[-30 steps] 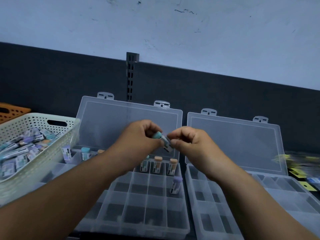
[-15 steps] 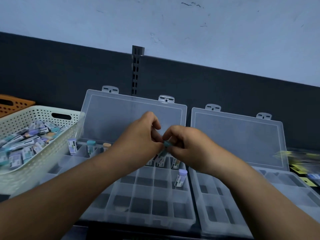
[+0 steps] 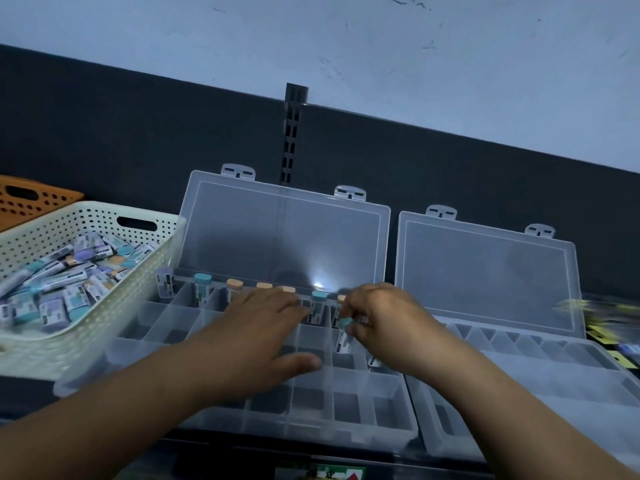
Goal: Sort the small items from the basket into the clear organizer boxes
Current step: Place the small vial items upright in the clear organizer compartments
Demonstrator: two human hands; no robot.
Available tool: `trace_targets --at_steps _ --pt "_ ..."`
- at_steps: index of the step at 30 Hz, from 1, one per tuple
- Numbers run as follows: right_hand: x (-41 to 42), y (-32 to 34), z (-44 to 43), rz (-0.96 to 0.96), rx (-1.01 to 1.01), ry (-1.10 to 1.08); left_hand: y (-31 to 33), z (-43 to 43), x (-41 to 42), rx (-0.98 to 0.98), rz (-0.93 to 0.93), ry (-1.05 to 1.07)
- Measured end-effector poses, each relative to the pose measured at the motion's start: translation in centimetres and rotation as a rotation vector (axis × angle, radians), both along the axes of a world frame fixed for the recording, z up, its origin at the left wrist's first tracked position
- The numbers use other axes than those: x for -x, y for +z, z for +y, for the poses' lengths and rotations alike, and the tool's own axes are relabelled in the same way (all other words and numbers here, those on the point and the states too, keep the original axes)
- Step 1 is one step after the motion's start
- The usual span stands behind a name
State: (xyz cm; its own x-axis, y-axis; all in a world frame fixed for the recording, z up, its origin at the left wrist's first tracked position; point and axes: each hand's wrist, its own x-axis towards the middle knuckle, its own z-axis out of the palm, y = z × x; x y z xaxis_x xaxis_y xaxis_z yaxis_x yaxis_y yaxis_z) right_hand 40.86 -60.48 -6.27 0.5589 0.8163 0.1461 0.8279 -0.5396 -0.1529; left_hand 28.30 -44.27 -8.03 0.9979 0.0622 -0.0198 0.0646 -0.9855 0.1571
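Observation:
My right hand [image 3: 384, 322] pinches a small teal-capped tube [image 3: 343, 336] upright in a second-row compartment of the left clear organizer box [image 3: 311, 410]. My left hand [image 3: 266, 329] lies flat with straight fingers over the middle compartments of that box and holds nothing. Several capped tubes stand along the box's back row, among them a teal one [image 3: 202, 289] and another teal one [image 3: 318, 306]. The cream basket [image 3: 104, 320] at the left holds many small tubes and packets.
A second clear organizer box [image 3: 540, 382] with its lid raised stands at the right, compartments bare. An orange basket [image 3: 31, 197] sits behind the cream one. Yellow and black items [image 3: 602, 336] lie at the far right edge. A dark wall panel runs behind.
Both hands have dropped from mid-air to the left box. The left hand let go of the teal-capped tube and spread flat; the right hand carried the tube down into a compartment.

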Motion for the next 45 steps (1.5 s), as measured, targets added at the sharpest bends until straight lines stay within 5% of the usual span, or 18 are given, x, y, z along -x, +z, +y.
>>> trace_targets --at_steps 19,34,45 --pt "2.6 1.9 3.2 -0.008 0.066 -0.117 0.0 4.0 2.6 -0.093 -0.037 -0.073" --pt "9.8 2.2 22.2 0.004 0.047 0.329 1.8 21.0 13.1 -0.225 -0.180 0.374" --pt "11.9 -0.3 32.9 0.056 0.322 0.277 0.2 24.9 16.2 -0.118 -0.101 0.481"
